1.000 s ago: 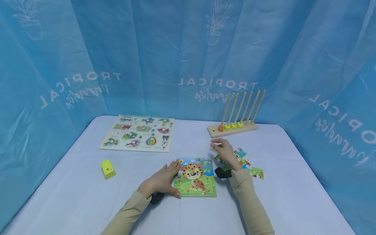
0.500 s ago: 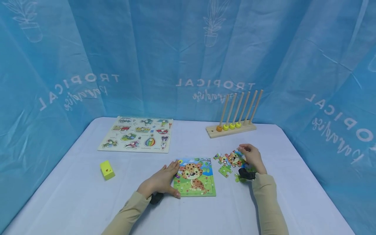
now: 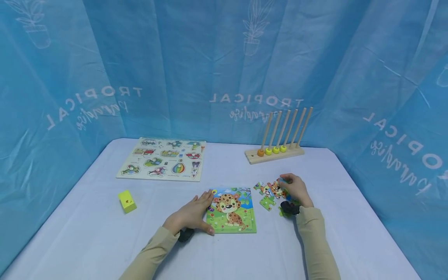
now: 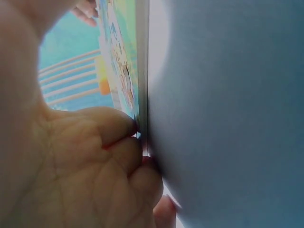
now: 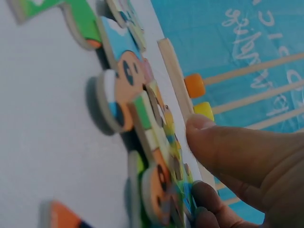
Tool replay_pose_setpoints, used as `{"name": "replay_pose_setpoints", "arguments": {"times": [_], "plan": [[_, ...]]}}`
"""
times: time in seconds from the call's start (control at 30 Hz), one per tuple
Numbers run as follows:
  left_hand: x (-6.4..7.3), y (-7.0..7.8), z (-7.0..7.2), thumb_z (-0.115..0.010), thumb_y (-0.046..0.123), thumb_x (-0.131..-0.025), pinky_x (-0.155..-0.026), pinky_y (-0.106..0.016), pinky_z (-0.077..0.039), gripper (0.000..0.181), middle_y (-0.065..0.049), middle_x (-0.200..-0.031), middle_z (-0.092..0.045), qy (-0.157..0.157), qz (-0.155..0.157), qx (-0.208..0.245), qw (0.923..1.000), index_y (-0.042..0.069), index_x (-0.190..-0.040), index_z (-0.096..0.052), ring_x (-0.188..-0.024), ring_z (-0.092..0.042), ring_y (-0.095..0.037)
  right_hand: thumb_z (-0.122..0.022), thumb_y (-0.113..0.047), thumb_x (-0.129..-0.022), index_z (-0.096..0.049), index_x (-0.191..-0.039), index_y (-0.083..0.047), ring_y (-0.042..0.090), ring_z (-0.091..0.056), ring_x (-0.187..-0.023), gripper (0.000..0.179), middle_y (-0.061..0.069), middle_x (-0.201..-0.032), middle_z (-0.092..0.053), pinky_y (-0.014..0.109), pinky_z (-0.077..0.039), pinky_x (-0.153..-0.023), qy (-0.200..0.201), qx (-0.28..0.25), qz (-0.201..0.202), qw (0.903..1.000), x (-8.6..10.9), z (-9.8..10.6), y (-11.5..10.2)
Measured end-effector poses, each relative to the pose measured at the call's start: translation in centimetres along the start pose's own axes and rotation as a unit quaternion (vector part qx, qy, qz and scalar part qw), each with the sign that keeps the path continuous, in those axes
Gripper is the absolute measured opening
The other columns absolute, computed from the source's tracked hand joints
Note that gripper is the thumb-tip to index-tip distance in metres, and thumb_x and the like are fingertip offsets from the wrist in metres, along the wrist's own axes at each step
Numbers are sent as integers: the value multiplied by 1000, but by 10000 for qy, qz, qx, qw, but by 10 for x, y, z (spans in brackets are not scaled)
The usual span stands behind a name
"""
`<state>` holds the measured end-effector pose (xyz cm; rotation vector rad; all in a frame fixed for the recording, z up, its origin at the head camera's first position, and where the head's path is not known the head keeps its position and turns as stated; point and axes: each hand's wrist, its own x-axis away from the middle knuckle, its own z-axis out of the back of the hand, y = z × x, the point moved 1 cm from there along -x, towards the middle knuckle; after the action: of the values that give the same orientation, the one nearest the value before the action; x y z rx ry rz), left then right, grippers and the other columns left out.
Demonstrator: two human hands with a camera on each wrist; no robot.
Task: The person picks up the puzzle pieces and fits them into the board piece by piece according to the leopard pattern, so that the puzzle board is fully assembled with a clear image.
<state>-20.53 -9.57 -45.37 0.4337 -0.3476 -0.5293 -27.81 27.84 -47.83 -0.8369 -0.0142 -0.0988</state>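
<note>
Left hand (image 3: 191, 214) extended along leopard board's (image 3: 231, 219) left edge; right hand (image 3: 298, 191) at pieces (image 3: 274, 190), grip indeterminate: likely selection; pinch needed next.

A blue curtain (image 3: 189, 66) with reversed white lettering (image 3: 258, 98) hangs behind the white counter (image 3: 87, 237). A vehicle puzzle board (image 3: 144, 171) lies far left, a yellow block (image 3: 127, 201) in front of it; far right, a wooden peg rack (image 3: 267, 158) carries one orange bead (image 3: 260, 153) and three yellow beads (image 3: 276, 150).
</note>
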Motion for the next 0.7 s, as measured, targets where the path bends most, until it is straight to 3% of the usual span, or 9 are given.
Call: {"name": "replay_pose_setpoints", "arguments": {"times": [0.3,0.57,0.7], "plan": [[1,2,1,-87,43,-63,-125,-51,-14,120,-21,-161,-16,44,16,-53,10000,-5,-151,-22,-151,-15,-32,-67,-17,-91,-59,-129,0,47,-48,-126,43,30,-137,-52,59,-46,-103,38,275,186,9994,1,0,0],[1,4,2,-87,45,-62,-125,-50,-14,122,-20,-161,-15,96,35,-122,9999,-4,-152,-21,-151,-15,-32,-64,-29,-93,-64,-124,-4,48,-48,-125,39,29,-137,-53,60,-48,-98,175,216,384,9989,4,2,-1],[2,3,2,-87,44,-62,-125,-50,-14,122,-20,-161,-15,81,73,-89,9999,-4,-152,-20,-151,-15,-32,-64,-28,-93,-63,-126,-4,50,-42,-130,40,29,-142,-46,63,-43,-103,-244,160,322,9991,4,4,0]]}}
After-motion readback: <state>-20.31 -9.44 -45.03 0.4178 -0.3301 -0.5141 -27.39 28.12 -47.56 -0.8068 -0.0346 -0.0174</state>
